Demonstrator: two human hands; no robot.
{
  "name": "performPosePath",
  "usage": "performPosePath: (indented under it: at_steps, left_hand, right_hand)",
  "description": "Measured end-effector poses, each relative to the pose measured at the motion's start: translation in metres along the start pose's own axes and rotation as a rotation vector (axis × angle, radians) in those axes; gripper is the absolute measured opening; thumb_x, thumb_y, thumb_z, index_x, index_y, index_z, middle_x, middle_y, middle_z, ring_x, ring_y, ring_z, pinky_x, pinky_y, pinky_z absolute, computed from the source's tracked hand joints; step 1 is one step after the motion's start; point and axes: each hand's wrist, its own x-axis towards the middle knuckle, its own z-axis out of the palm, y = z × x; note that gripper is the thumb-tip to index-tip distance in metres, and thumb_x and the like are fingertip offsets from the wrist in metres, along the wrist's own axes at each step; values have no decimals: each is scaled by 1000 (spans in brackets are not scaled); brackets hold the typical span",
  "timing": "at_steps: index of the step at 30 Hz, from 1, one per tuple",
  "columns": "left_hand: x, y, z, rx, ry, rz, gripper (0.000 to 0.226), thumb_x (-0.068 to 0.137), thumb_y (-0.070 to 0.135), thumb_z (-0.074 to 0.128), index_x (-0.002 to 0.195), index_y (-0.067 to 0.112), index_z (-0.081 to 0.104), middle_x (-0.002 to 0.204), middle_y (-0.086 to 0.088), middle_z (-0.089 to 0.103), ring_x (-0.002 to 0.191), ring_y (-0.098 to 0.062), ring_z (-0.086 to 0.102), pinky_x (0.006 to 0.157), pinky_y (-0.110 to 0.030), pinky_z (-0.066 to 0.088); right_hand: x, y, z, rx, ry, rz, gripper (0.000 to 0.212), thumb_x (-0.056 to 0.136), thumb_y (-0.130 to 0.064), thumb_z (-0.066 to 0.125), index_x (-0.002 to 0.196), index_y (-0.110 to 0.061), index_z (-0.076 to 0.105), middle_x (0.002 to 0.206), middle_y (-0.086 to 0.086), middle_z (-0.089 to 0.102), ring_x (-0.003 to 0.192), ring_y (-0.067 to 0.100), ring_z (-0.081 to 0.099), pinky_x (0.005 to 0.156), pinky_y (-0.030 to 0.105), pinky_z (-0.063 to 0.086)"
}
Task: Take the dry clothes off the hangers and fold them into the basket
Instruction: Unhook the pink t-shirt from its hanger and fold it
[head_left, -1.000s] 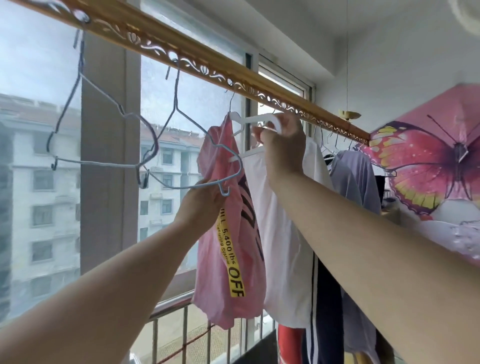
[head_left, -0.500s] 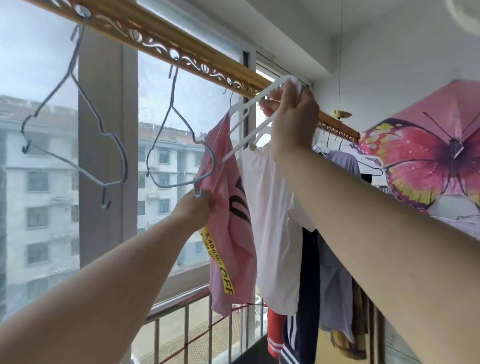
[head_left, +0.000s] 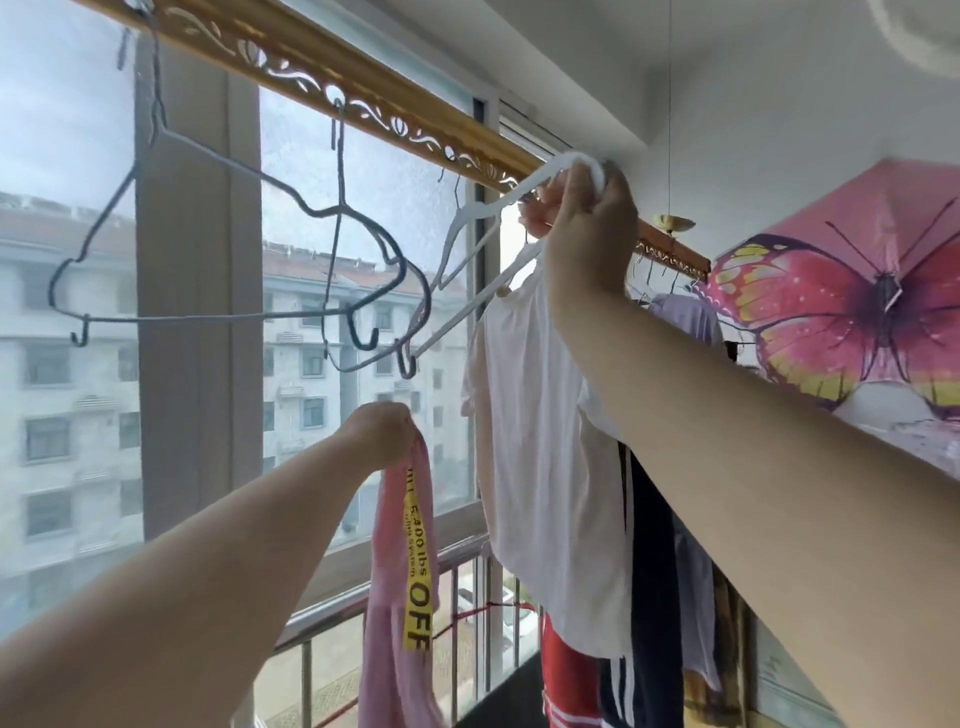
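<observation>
The left hand (head_left: 382, 434) is raised in front of the window, its fingers bunched tight round the top of a pink shirt (head_left: 400, 597) with a yellow printed strip. The shirt is off any hanger and hangs straight down below those fingers, in front of the balcony railing (head_left: 332, 623). The right hand (head_left: 587, 228) reaches higher, up by the carved gold rail (head_left: 363, 111), with its fingers curled round the upper end of a white hanger (head_left: 452, 244). This hanger is tilted steeply, its lower end slanting down and away from the fingers toward the left. A white shirt (head_left: 540, 467) hangs just below the right fingers. Beyond it hang a dark garment with white stripes (head_left: 649, 597), a red one (head_left: 566, 670) and a lilac shirt (head_left: 680, 317). Two bare grey wire hangers (head_left: 338, 171) hang from the rail above the left fingers. A pink butterfly umbrella (head_left: 857, 312) stands open past the right forearm.
</observation>
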Motion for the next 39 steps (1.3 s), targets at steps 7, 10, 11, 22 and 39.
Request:
performPosePath:
  at_steps: [7,10,11,22,39]
  left_hand:
    - [-14,-12,18,-115,-281,-51,19,87,15,52,93,2,65,96,-10,61,86,-21,56,90,-37,52]
    - [-22,-8,24,-359,-351,-53,17,87,14,50,84,2,63,87,-12,60,79,-20,57,80,-32,52]
    - [-27,-7,26,-377,-371,-50,17,88,17,53,83,5,63,84,-10,61,76,-19,58,77,-28,51]
    - [-82,-3,40,-329,-568,310,20,64,15,60,53,23,46,62,3,44,70,-13,42,69,-30,32]
    - [-126,37,75,-224,-520,260,24,71,25,72,63,15,51,62,2,49,66,-15,44,71,-30,35]
  right_hand:
    - [-19,21,-10,-98,4,40,26,102,-18,44,110,1,59,95,14,70,75,17,69,72,33,59]
    - [-45,40,-17,-141,-33,61,28,99,-25,45,96,-2,61,89,12,70,81,24,69,78,47,56]
    - [-56,47,-21,-151,-45,94,29,97,-29,45,91,-5,60,87,11,69,82,28,67,78,52,54]
    - [-169,94,-100,-176,-656,770,38,74,19,35,80,-8,61,82,8,62,82,21,63,84,34,53]
    - [-210,128,-247,-1197,-2133,336,23,80,-21,73,97,-12,61,76,-2,58,73,20,58,58,23,46]
